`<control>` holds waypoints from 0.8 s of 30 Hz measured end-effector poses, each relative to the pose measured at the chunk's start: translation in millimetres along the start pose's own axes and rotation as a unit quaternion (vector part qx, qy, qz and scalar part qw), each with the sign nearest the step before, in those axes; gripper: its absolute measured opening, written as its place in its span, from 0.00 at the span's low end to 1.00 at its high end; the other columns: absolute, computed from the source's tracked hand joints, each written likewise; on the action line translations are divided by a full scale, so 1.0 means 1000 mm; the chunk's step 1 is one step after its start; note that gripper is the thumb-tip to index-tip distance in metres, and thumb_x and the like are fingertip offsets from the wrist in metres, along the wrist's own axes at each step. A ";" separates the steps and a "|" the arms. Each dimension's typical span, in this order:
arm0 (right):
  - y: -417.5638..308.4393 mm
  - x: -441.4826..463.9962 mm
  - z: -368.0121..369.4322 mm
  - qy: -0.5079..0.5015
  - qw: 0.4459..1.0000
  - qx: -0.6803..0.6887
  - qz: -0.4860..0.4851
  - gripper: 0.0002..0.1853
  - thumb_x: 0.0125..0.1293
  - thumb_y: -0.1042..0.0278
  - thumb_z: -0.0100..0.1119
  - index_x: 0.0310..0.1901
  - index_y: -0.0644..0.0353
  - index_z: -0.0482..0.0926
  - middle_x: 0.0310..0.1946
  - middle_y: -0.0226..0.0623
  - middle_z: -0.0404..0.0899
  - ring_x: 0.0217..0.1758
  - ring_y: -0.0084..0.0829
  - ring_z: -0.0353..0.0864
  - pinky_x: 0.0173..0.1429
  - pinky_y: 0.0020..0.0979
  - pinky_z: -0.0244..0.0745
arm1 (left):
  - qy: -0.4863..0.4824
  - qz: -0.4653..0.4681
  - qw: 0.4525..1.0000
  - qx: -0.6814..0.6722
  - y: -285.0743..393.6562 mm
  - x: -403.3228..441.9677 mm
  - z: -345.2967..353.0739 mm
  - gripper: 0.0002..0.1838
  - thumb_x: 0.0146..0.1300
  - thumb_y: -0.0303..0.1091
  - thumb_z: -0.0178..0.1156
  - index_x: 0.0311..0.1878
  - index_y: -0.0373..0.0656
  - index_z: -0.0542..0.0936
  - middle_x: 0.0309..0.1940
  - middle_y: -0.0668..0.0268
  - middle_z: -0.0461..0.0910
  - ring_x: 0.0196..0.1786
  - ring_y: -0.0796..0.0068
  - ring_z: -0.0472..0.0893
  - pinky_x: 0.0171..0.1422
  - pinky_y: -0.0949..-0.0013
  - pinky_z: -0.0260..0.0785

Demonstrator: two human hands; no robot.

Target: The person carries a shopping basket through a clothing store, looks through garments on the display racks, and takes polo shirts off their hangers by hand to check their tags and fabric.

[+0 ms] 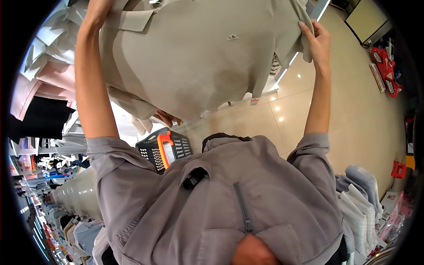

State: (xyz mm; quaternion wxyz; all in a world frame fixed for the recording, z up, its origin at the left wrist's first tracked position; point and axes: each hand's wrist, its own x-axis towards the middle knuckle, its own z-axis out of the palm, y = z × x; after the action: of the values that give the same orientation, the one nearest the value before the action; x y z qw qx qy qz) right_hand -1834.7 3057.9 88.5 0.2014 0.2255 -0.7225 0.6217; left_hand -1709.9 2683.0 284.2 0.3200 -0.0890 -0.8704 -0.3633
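Observation:
A beige-grey polo shirt is spread out in front of me, with a small light logo on its chest and its collar toward the upper left. My right hand pinches the shirt's sleeve between thumb and fingers at the upper right. At the upper left, my left hand is beside the shirt's collar side, but the frame edge cuts off its fingers. Darker patches show low on the shirt; I cannot tell whether they are shadow.
A black basket with an orange handle stands below the shirt. Hanging clothes line the left side. Folded clothes are at the lower right. A red toy motorcycle sits on the right, over the tiled floor.

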 end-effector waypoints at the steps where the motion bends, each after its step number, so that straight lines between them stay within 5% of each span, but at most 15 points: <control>1: 0.002 0.000 0.000 0.006 1.000 -0.015 0.007 0.13 0.61 0.62 0.63 0.38 0.65 0.81 0.25 0.26 0.77 0.28 0.15 0.70 0.34 0.20 0.65 | 0.013 0.010 1.000 0.003 0.005 -0.002 0.000 0.09 0.64 0.35 0.54 0.34 0.38 0.76 0.28 0.72 0.74 0.31 0.81 0.72 0.38 0.78 0.63; 8: 0.070 -0.057 0.023 0.048 0.992 -0.114 -0.005 0.20 0.58 0.59 0.67 0.47 0.63 0.78 0.34 0.34 0.81 0.37 0.23 0.78 0.43 0.23 0.72 | 0.008 0.045 0.998 0.032 0.007 0.005 -0.013 0.09 0.64 0.35 0.54 0.33 0.39 0.76 0.27 0.74 0.73 0.31 0.84 0.70 0.36 0.79 0.61; 12: 0.179 -0.148 0.041 -0.029 0.976 -0.033 0.211 0.27 0.55 0.57 0.70 0.52 0.64 0.74 0.36 0.38 0.81 0.40 0.27 0.79 0.48 0.28 0.73 | 0.045 0.104 0.992 0.052 0.026 -0.002 -0.013 0.10 0.64 0.35 0.52 0.34 0.38 0.77 0.28 0.73 0.74 0.33 0.82 0.71 0.39 0.79 0.63; 13: 0.252 -0.184 0.046 -0.078 0.961 -0.102 0.245 0.26 0.54 0.57 0.70 0.49 0.64 0.75 0.35 0.37 0.81 0.38 0.28 0.79 0.47 0.29 0.74 | 0.022 0.108 0.993 0.033 0.023 0.000 -0.021 0.10 0.65 0.35 0.52 0.34 0.38 0.77 0.29 0.72 0.75 0.34 0.82 0.71 0.40 0.79 0.63; 16: 0.252 -0.247 0.068 -0.181 0.803 0.016 0.568 0.24 0.63 0.48 0.59 0.53 0.58 0.75 0.40 0.35 0.79 0.41 0.30 0.76 0.50 0.34 0.71 | 0.021 0.121 0.992 0.024 0.026 0.008 -0.030 0.11 0.65 0.37 0.52 0.34 0.39 0.76 0.29 0.72 0.74 0.33 0.83 0.71 0.39 0.79 0.63; 17: 0.262 -0.264 0.076 -0.180 0.770 0.065 0.608 0.27 0.64 0.44 0.55 0.56 0.58 0.73 0.44 0.37 0.78 0.46 0.33 0.75 0.53 0.37 0.70 | 0.014 0.109 0.994 0.012 0.028 0.010 -0.034 0.11 0.65 0.38 0.53 0.32 0.40 0.76 0.28 0.73 0.73 0.32 0.83 0.70 0.38 0.79 0.62; 19: 0.282 -0.291 0.095 -0.179 0.734 0.116 0.644 0.30 0.65 0.40 0.51 0.58 0.57 0.70 0.48 0.39 0.77 0.50 0.36 0.75 0.56 0.41 0.69 | 0.017 0.113 0.993 0.016 0.033 0.014 -0.037 0.11 0.65 0.38 0.53 0.32 0.40 0.76 0.27 0.74 0.72 0.32 0.83 0.70 0.38 0.79 0.62; 21: 0.289 -0.302 0.115 -0.099 0.622 0.304 0.715 0.34 0.66 0.36 0.46 0.61 0.58 0.69 0.53 0.41 0.74 0.55 0.35 0.71 0.58 0.43 0.67 | 0.020 0.115 0.993 0.014 0.035 0.015 -0.038 0.11 0.65 0.38 0.53 0.32 0.41 0.75 0.27 0.74 0.72 0.31 0.84 0.69 0.37 0.80 0.61; 24: 0.288 -0.300 0.141 -0.037 0.598 0.419 0.682 0.37 0.66 0.33 0.42 0.62 0.59 0.67 0.59 0.41 0.70 0.62 0.36 0.66 0.64 0.44 0.60 | 0.026 0.117 0.993 0.011 0.037 0.016 -0.041 0.11 0.65 0.39 0.54 0.31 0.42 0.75 0.26 0.75 0.71 0.30 0.85 0.68 0.35 0.80 0.60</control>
State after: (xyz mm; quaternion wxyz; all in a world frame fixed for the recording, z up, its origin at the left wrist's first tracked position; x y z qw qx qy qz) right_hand -1757.2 2977.0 -335.5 -0.4249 -0.2505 -0.3329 0.8037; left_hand -1687.9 2680.1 337.5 0.3835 -0.1774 -0.8495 -0.3160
